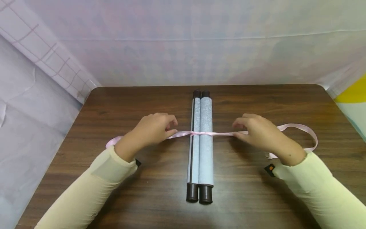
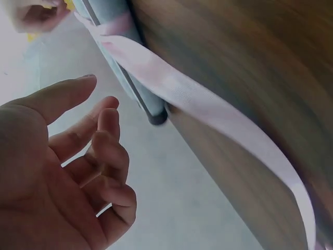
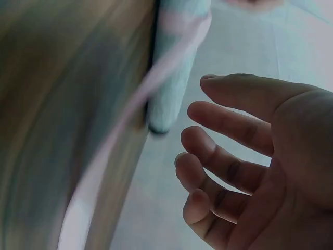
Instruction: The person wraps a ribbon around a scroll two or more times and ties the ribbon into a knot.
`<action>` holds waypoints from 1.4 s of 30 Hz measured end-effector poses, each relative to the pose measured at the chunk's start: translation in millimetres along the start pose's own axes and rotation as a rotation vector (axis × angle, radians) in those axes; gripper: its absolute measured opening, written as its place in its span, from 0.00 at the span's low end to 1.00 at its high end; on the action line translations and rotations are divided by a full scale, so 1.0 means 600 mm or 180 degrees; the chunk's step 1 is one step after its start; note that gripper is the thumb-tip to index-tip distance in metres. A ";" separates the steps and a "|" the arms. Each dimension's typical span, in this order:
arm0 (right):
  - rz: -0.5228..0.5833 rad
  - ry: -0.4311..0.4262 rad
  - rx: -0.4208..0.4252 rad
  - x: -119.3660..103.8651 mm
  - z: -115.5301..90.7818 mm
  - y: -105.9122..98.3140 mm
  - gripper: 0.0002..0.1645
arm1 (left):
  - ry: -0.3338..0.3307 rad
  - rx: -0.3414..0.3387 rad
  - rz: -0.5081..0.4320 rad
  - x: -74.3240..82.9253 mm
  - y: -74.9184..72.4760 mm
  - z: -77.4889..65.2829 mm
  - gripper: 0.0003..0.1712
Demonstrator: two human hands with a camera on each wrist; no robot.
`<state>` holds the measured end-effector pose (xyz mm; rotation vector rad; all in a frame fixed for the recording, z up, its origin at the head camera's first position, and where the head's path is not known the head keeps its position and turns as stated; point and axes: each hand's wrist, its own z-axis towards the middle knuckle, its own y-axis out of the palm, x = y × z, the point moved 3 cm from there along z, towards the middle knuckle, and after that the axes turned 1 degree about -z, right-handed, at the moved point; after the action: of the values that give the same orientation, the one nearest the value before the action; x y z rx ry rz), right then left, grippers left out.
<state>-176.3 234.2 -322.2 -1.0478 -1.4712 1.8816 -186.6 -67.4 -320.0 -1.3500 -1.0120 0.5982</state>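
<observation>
Two light blue, speckled rolls [image 1: 206, 159] with dark brown end caps lie side by side on the table, like a scroll rolled from both ends. A pink ribbon [image 1: 223, 134] crosses round their middle, its tails running out to both sides. My left hand [image 1: 155, 127] hovers over the left tail, fingers loosely bent. In the left wrist view, the ribbon [image 2: 182, 94] passes apart from those fingers. Over the right tail is my right hand [image 1: 255, 130], also relaxed. The right wrist view shows nothing between its fingers, with the ribbon [image 3: 114, 130] off to the side.
The brown wood-grain table [image 1: 160, 203] ends at a pale, checked curtain-like backdrop [image 1: 191, 41]. At the right, the ribbon's loose end [image 1: 308, 128] curls in a loop behind my wrist. Pale sheeting [image 1: 31, 127] lies beyond the left edge.
</observation>
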 end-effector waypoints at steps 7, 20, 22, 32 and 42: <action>0.0289 0.0145 -0.0192 -0.034 0.027 0.042 0.11 | 0.0031 -0.0163 -0.0013 0.036 0.027 0.027 0.13; 0.0411 0.0271 -0.0341 -0.036 0.035 0.053 0.05 | -0.0022 -0.0037 0.0059 0.043 0.033 0.028 0.08; 0.0410 0.0318 -0.0379 -0.033 0.036 0.052 0.04 | -0.0009 0.0014 0.0004 0.043 0.031 0.027 0.08; 0.0403 0.0479 -0.0521 -0.017 0.025 0.044 0.04 | -0.0007 -0.0061 -0.0041 0.044 0.039 0.027 0.09; 0.0109 0.0647 -0.0683 0.018 0.002 0.025 0.08 | 0.0058 0.0058 -0.0097 0.049 0.035 0.028 0.04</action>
<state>-182.2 238.0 -339.0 -1.3287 -1.5670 1.6103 -183.3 -30.6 -334.4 -1.3197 -1.0085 0.5700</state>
